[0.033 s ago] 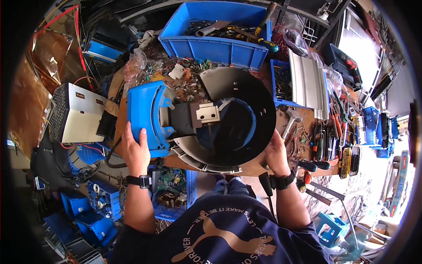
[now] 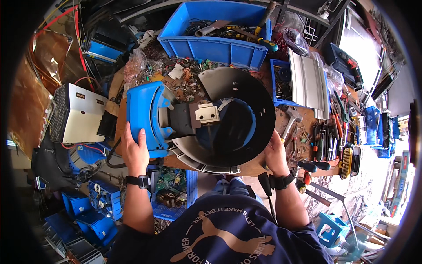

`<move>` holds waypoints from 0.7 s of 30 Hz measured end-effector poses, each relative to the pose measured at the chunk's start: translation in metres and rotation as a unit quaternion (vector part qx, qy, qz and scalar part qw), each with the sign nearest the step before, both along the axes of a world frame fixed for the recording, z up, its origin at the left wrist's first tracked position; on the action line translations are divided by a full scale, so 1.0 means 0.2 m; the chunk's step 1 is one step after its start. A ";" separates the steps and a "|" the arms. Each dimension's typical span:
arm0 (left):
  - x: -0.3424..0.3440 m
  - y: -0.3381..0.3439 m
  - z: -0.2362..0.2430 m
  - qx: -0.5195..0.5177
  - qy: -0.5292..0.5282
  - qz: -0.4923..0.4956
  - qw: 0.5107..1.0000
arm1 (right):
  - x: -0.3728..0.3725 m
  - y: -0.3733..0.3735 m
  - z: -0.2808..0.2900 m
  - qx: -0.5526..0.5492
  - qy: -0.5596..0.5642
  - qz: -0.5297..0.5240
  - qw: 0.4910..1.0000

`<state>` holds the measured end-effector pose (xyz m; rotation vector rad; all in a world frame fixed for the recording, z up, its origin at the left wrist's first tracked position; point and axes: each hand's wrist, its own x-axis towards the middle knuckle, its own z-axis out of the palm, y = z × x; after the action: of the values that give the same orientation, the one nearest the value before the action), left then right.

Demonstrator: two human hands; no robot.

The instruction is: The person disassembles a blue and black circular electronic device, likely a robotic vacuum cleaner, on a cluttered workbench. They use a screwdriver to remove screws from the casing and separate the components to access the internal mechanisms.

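- Across the cluttered brown wooden workbench, small metal and circuit-board scraps lie heaped on the near side of a large blue plastic crate full of cables and tools.
- To the right, a hammer with a grey metal head lies near a row of pliers and screwdrivers with coloured handles.
- At the bench's near edge, before the person's torso, sits a bright blue plastic housing; beside it is a wide curved shell, black inside and pale outside.
- The left hand, thumb parted from the fingers, clasps the housing's near end.
- The right hand, half curled, holds the shell's right rim; its fingertips are partly hidden.
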<state>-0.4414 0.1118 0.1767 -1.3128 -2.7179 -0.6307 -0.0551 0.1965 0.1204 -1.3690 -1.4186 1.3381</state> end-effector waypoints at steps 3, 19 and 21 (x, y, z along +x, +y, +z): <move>-0.01 -0.01 0.00 -0.019 -0.011 0.003 1.000 | 0.01 -0.01 -0.12 -0.031 0.040 -0.004 0.999; -0.20 -0.09 -0.03 0.035 -0.077 -0.048 0.995 | 0.04 -0.03 -0.27 -0.082 0.101 -0.042 0.991; -0.21 -0.07 -0.02 0.023 -0.072 -0.057 0.996 | 0.05 -0.05 -0.13 -0.157 0.153 -0.082 0.972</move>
<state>-0.4840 0.0974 0.1736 -1.4750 -2.7348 -0.8219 -0.0453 0.1869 0.0942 -1.3695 -0.8966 1.6290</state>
